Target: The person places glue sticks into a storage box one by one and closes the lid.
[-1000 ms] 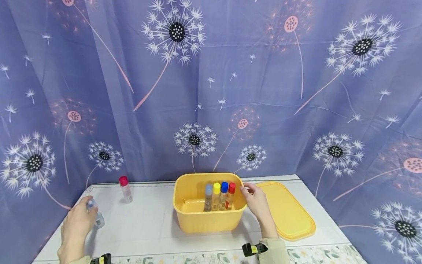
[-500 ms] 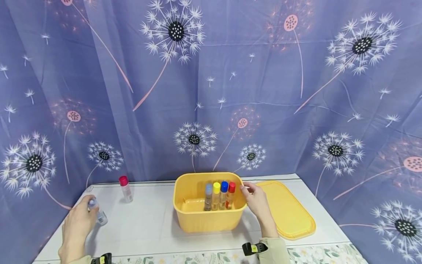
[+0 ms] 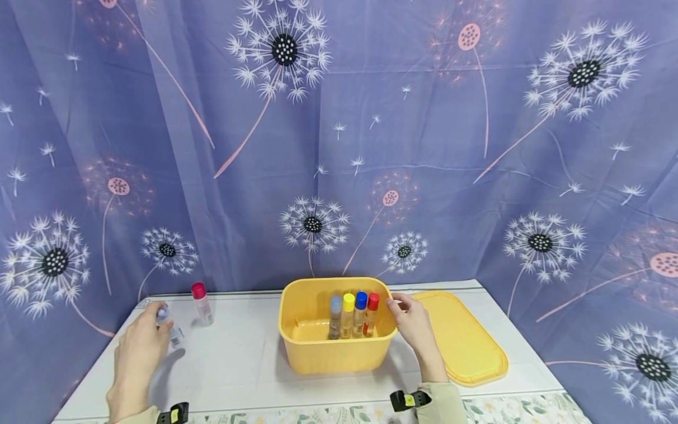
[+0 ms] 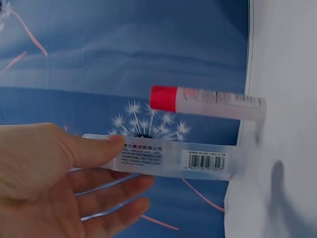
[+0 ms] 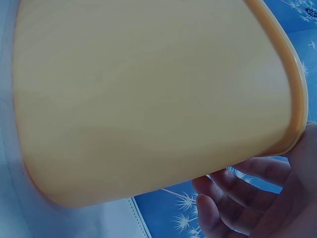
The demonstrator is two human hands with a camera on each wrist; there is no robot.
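Left hand (image 3: 140,343) pinches the clear tube (image 3: 175,335) at lower left of frame, right hand (image 3: 413,324) grips the yellow box (image 3: 336,357) by its rim, and that tube's probably light, stiffish and slick, so I'd grab mid-barrel.

The curtain (image 3: 349,141) is violet-blue, printed with large white dandelions which have black, white-dotted hearts, and with pink ones on pink stems. The table cover (image 3: 238,359) is white; its front strip (image 3: 508,407) carries green leaves and pale flowers. The box (image 3: 339,358) and the lid (image 3: 463,341) are both yellow. In the box, the caps are grey-blue (image 3: 336,304), yellow (image 3: 348,302), blue (image 3: 361,300) and red (image 3: 373,301). The bottle (image 4: 173,161) in the left hand (image 4: 49,171) is translucent, with dark print and a black-and-white barcode. Another bottle (image 3: 203,310) has a crimson cap. The sleeves (image 3: 441,405) are beige.
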